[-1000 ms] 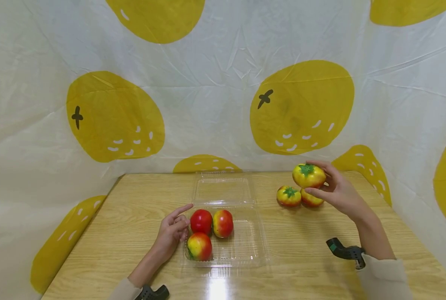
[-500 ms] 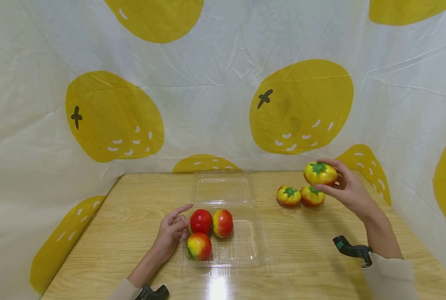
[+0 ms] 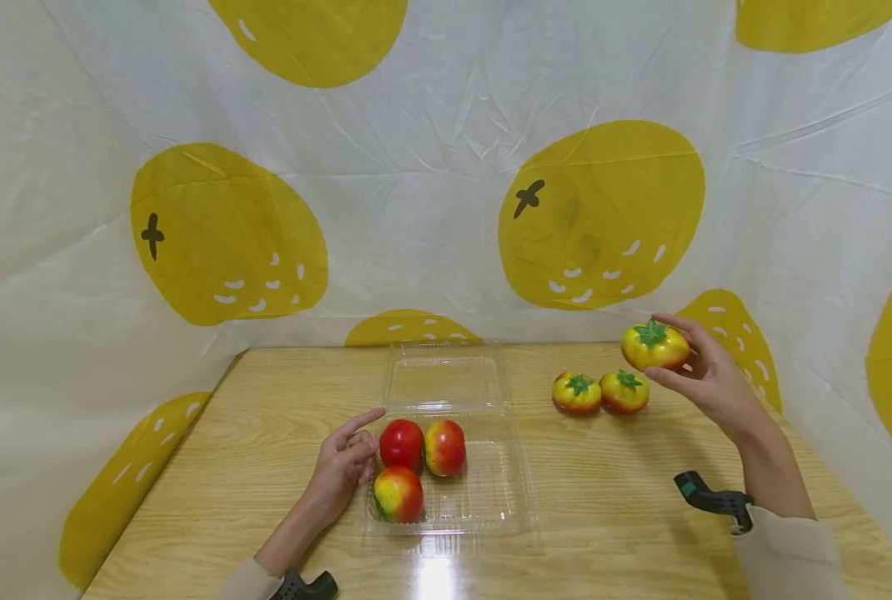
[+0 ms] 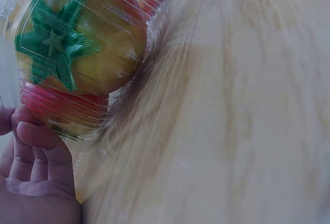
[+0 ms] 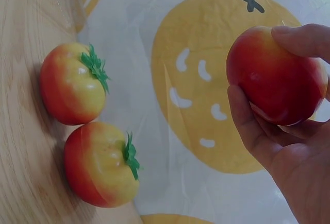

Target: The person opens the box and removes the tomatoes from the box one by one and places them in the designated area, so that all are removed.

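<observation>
Presently, the right hand (image 3: 716, 386) is clamped on one red-and-yellow fruit (image 3: 654, 348), thumb on one side and fingers on the other. The held fruit is in the air, apart from the table (image 3: 603, 500). Its longer axis runs roughly left to right in the head view, with the green leaf cap towards that camera; the right wrist view shows its red underside.

Just beyond and lower, to the left of the grip, two similar fruits stand on the table side by side: a left fruit (image 3: 577, 396) and a right fruit (image 3: 625, 393), apparently touching, leaf caps up. The right hand is the nearer one to both.

Governing relation, in my judgement: the clear hinged container (image 3: 483, 496) lies well to the left of the held fruit, lower and closer to the person, with the pair partly between. Its lid (image 3: 449, 382) is folded back, away from the person. Inside, three fruits are grouped at the left: a red one (image 3: 401, 443), a striped one (image 3: 445, 447) and a near one (image 3: 398, 493).

At the container's left wall is the left hand (image 3: 344, 458), index finger extended, other fingers bent. Whether it pinches the wall cannot be told.
</observation>
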Available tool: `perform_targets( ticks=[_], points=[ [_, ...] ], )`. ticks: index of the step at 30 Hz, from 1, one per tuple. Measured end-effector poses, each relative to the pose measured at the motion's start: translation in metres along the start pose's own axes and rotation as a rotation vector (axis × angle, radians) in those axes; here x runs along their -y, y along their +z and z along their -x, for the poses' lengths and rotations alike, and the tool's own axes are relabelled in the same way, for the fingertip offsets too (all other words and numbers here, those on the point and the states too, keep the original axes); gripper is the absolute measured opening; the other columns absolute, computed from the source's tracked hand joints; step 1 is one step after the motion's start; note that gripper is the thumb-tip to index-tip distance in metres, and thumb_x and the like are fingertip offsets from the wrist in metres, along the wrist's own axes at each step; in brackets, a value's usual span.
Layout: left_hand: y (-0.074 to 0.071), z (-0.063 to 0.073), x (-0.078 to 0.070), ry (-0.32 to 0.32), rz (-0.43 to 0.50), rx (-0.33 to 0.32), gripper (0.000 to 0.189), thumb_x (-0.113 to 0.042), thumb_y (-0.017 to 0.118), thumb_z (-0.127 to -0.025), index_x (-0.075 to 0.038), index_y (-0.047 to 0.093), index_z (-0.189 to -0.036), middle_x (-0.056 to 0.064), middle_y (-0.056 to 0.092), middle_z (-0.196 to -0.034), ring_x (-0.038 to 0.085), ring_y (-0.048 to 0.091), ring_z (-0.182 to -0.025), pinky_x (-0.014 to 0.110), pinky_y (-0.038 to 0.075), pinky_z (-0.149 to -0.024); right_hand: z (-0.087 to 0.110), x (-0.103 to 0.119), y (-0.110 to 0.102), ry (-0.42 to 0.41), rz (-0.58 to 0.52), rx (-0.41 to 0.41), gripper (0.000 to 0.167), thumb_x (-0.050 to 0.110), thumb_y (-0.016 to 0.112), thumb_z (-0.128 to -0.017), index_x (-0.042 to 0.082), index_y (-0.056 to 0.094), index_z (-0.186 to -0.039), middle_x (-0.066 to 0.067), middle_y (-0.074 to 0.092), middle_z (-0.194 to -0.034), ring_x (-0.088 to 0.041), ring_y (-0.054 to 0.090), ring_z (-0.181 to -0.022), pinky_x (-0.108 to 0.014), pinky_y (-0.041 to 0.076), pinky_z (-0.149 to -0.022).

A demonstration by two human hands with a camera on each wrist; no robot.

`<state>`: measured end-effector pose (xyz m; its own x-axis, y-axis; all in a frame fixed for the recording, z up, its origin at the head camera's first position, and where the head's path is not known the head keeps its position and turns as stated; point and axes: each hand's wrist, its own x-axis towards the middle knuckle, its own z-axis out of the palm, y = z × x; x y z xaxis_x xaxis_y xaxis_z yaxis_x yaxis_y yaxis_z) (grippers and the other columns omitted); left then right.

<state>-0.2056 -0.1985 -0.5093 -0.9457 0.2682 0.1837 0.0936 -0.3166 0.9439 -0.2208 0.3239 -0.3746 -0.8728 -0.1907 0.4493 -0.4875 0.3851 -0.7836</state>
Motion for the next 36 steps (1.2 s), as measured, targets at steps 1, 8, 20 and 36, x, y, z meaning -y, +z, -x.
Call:
perform_targets(
  ticks=[1, 8, 20, 36],
  points=[
    [0.0, 0.0, 0.0, 0.0, -0.001, -0.002, 0.052, 0.001, 0.05, -0.101, 0.01, 0.039, -0.151, -0.006, 0.061, -0.076, 0.006, 0.052, -0.053, 0.016, 0.045, -0.051, 0.0, -0.001, -0.001, -0.005, 0.005, -0.001, 0.075, -0.009, 0.067, -0.092, 0.011, 0.037, -0.158, 0.011, 0.049, -0.137, -0.001, 0.06, -0.11, -0.01, 0.053, -0.086],
    [0.0, -0.001, 0.0, -0.001, 0.001, -0.002, 0.052, 0.001, 0.05, -0.101, 0.01, 0.038, -0.151, -0.006, 0.061, -0.077, 0.006, 0.052, -0.054, 0.016, 0.045, -0.051, 0.002, -0.009, -0.006, -0.003, -0.01, -0.016, 0.077, -0.01, 0.067, -0.092, 0.013, 0.034, -0.157, 0.012, 0.047, -0.136, -0.001, 0.057, -0.113, -0.008, 0.052, -0.087],
    [0.0, -0.001, 0.001, -0.002, -0.005, -0.004, 0.053, 0.0, 0.051, -0.101, 0.012, 0.037, -0.151, -0.007, 0.061, -0.076, 0.006, 0.052, -0.054, 0.016, 0.044, -0.051, 0.006, -0.018, -0.014, -0.002, -0.19, -0.036, 0.066, -0.015, 0.061, -0.092, 0.019, 0.04, -0.145, 0.01, 0.047, -0.136, 0.001, 0.056, -0.113, -0.007, 0.05, -0.086],
    [-0.001, -0.001, 0.002, -0.002, -0.017, -0.004, 0.053, -0.001, 0.052, -0.101, 0.01, 0.038, -0.151, -0.006, 0.061, -0.078, 0.006, 0.052, -0.054, 0.015, 0.044, -0.051, 0.009, -0.041, -0.025, 0.029, -0.236, -0.062, 0.068, -0.013, 0.059, -0.095, 0.018, 0.043, -0.154, 0.01, 0.047, -0.138, 0.001, 0.056, -0.113, -0.006, 0.05, -0.087]
  ],
)
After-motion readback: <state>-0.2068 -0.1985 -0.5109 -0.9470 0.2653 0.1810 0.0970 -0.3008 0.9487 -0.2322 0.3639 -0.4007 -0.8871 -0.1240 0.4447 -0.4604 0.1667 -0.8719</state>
